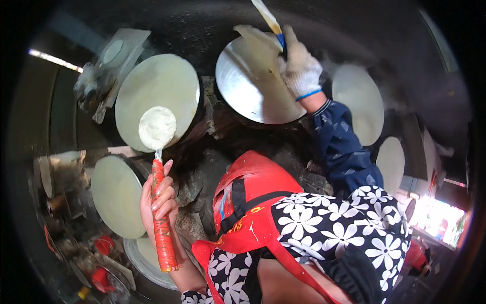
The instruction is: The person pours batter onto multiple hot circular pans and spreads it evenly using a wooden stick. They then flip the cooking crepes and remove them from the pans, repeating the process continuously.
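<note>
My bare left hand [163, 195] is closed round the red-wrapped handle of a ladle [165, 233]. Its round bowl, full of white batter [157, 128], is over the near part of a pale-coated round griddle [167, 83] at the upper left. In a white glove with a blue cuff band, my right hand [299, 68] grips a long, narrow pale blade [267, 17] by its blue-and-black handle. This hand is above the right side of a shiny round griddle [243, 76]. Below it a thin beige sheet [266, 63], apparently a pancake, lies partly over that griddle and past its far rim.
More round griddles with pale tops curve around me: one at the left [116, 195], one at the right [358, 101] and a smaller-looking one [391, 161]. Steam drifts near the right ones. Red items [103, 279] clutter the lower left. A white board-like thing [121, 53] stands upper left.
</note>
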Tool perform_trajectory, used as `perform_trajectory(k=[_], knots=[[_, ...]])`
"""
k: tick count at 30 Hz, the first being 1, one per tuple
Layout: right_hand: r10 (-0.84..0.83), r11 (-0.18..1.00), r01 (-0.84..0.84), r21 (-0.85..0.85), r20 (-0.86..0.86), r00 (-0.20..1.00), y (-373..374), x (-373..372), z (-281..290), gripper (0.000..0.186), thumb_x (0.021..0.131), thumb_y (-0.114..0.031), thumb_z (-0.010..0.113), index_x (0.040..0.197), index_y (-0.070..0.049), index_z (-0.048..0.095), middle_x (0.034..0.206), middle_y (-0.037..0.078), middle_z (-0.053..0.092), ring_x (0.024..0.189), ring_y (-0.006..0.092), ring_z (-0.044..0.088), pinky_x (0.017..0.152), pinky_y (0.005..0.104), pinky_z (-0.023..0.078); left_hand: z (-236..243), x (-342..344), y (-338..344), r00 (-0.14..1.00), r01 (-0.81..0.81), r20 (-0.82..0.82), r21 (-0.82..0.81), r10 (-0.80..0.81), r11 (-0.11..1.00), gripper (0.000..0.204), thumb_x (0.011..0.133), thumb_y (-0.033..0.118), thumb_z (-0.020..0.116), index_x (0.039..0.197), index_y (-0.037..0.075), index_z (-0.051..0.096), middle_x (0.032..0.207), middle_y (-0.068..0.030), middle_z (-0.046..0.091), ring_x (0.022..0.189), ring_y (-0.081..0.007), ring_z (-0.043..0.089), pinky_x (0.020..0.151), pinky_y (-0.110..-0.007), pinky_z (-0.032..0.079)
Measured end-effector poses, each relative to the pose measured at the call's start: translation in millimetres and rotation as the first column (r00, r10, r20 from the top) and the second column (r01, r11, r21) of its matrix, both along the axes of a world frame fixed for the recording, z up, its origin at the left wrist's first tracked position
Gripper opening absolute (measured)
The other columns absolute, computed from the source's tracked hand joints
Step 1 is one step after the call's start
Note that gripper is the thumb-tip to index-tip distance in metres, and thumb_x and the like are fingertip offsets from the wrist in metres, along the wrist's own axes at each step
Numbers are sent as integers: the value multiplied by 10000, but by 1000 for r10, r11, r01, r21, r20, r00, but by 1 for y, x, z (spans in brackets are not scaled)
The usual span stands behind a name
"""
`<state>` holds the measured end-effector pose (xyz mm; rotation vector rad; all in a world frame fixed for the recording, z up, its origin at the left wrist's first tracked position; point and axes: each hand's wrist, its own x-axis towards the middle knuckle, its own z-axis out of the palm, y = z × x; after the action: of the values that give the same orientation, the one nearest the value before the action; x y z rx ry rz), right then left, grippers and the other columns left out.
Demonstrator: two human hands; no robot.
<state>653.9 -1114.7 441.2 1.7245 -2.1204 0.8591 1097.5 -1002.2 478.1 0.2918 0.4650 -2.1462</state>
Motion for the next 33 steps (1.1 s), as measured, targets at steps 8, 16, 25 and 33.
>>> perform_trajectory(k=[8, 16, 25, 33], knots=[[128, 980, -131, -152, -27, 991, 73, 22, 47, 832, 848, -76, 703, 1631, -155, 431, 1058, 192, 713, 895, 392, 722, 764, 460, 594, -6, -17, -18, 991, 134, -18, -27, -135, 991, 631, 1176, 274, 343, 1632, -130, 179, 903, -103, 442, 603, -163, 489, 404, -281, 440], [6, 928, -155, 340, 402, 916, 72, 108, -104, 745, 954, -112, 618, 1636, -58, 322, 1026, 253, 703, 918, 465, 712, 768, 544, 563, -4, -35, -23, 956, 292, -13, 9, -292, 956, 627, 1164, 252, 377, 1625, -134, 198, 901, -104, 451, 590, -163, 488, 385, -281, 436], [-115, 990, 48, 132, 563, 818, 71, 88, -99, 722, 923, -113, 586, 1611, -50, 378, 1152, 315, 714, 1069, 488, 713, 921, 524, 573, -16, -16, -19, 888, 459, 22, -59, -459, 886, 608, 1168, 254, 354, 1621, -131, 226, 886, -94, 434, 603, -157, 474, 430, -287, 442], [-337, 898, 424, -113, 443, 831, 197, -46, 20, 523, 892, -224, 719, 1376, -34, 662, 1113, 178, 761, 948, 314, 754, 895, 395, 601, -28, -23, -36, 805, 590, -34, -56, -592, 806, 613, 1169, 251, 354, 1632, -125, 208, 881, -84, 420, 608, -154, 462, 457, -304, 443]])
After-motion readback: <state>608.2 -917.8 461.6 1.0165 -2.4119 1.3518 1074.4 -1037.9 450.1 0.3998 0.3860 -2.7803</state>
